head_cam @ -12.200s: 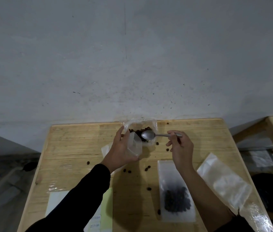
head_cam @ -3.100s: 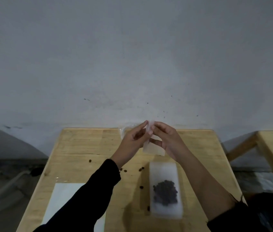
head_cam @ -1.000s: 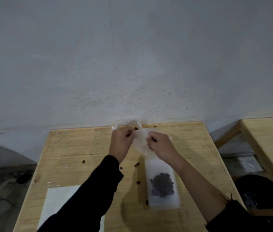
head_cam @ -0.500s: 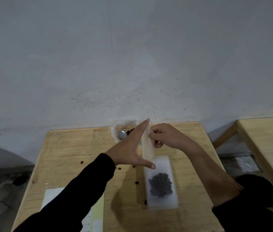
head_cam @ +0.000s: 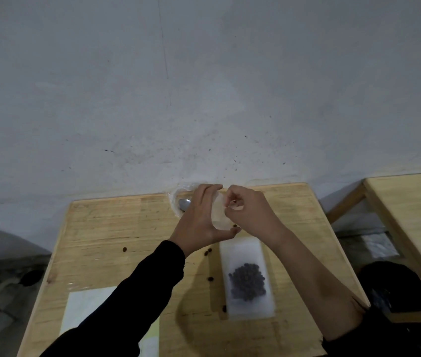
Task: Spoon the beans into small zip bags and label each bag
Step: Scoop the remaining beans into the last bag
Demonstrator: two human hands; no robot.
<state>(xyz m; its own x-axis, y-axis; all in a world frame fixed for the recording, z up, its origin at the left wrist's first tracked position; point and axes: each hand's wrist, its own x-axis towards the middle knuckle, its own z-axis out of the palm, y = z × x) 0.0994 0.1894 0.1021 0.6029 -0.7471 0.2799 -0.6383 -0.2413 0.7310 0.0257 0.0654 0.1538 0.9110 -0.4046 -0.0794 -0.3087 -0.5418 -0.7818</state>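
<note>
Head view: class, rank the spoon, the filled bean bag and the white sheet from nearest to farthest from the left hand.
1. The spoon: just beyond the left hand, which holds the small zip bag, at the table far edge.
2. The filled bean bag: lying flat, to the hand's right, nearer the camera.
3. The white sheet: near left corner.

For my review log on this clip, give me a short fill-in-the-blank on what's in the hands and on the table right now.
1. Of the left hand and right hand, ___ hold the small zip bag.
2. The filled bag lying flat on the table holds dark ___.
3. The spoon lies to the ___ of the left hand.
4. The left arm's sleeve is ___.
Missing words: both, beans, left, black.
</note>
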